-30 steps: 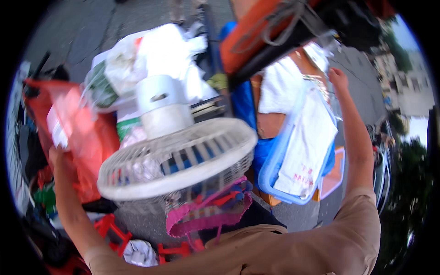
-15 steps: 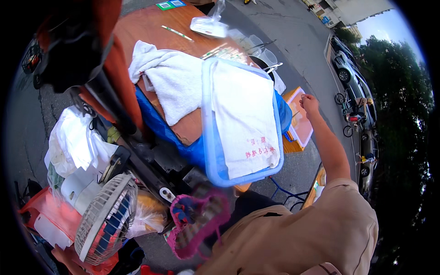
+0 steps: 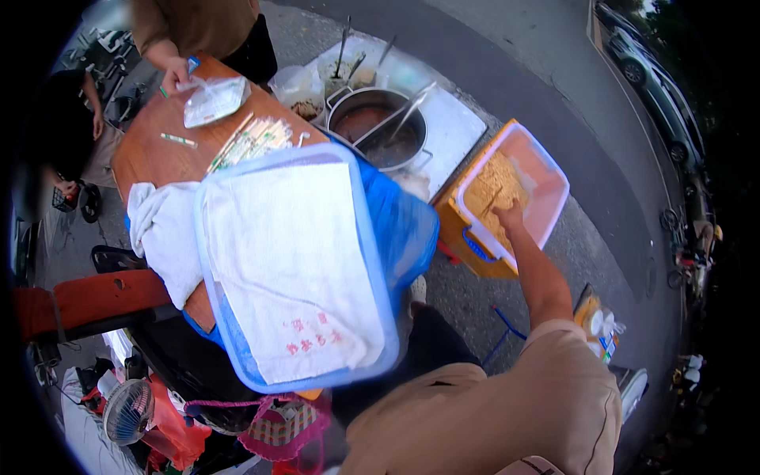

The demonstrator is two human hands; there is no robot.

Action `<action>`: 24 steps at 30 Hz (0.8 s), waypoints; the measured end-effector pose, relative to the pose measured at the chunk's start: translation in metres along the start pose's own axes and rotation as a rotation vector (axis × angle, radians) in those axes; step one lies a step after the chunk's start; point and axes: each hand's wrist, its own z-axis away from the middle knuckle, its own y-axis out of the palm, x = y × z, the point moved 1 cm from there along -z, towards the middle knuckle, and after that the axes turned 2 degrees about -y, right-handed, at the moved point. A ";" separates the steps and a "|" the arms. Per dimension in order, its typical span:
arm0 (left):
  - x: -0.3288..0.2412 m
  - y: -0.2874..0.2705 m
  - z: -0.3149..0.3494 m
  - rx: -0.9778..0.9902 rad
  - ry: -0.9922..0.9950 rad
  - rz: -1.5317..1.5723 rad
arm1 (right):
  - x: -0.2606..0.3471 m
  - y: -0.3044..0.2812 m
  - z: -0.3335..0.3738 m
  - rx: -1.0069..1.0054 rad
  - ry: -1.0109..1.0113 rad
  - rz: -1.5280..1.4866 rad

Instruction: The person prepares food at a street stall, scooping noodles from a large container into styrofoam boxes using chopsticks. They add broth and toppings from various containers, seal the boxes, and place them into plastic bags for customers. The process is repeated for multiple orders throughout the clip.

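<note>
Now the right hand (image 3: 508, 215) is down inside the pink tub (image 3: 548, 176), right of centre in the frame, its fingers at the tan crumbs (image 3: 487, 190); whether they pinch something or merely rest there, I cannot tell. Half a second ago it was up by the tub's edge, so it seems to have gone from beside the contents to working among them. The view has swung too: the left hand, then at the lower left, is out of the frame, so its state cannot be told.

The crumbs look dry, fine and loose, heaped unevenly toward the tub's left side, with a slim darker shape near the fingertips, too blurred to name. Tub and crumbs sit in a yellow crate (image 3: 453, 229) with a blue handle (image 3: 480, 245).

Farther out, a divided metal pot (image 3: 383, 127) stands at upper centre, and a white cloth (image 3: 293, 253) lies in a blue tray (image 3: 379, 261) mid-frame. At upper left, another person's hand (image 3: 176, 77) holds a bagged container (image 3: 217, 100).
</note>
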 end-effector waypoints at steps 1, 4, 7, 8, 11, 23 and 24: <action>-0.050 -0.003 0.042 -0.018 0.036 0.014 | 0.029 0.035 0.004 0.040 0.015 -0.012; -0.138 0.064 0.123 0.092 0.070 0.096 | 0.014 0.074 -0.037 0.313 -0.126 -0.064; -0.204 0.151 0.183 0.294 0.079 0.234 | -0.020 0.070 -0.082 0.343 -0.237 0.283; -0.225 0.160 0.212 0.333 0.076 0.266 | -0.006 0.067 -0.073 0.457 -0.247 0.202; -0.250 0.236 0.274 0.558 -0.055 0.394 | 0.005 0.020 -0.046 0.632 -0.277 0.037; -0.270 0.483 0.436 1.402 -0.544 0.131 | -0.062 -0.048 -0.014 -0.227 0.208 0.039; -0.267 0.482 0.431 1.429 -0.555 0.111 | -0.080 -0.036 -0.014 -0.246 0.352 0.024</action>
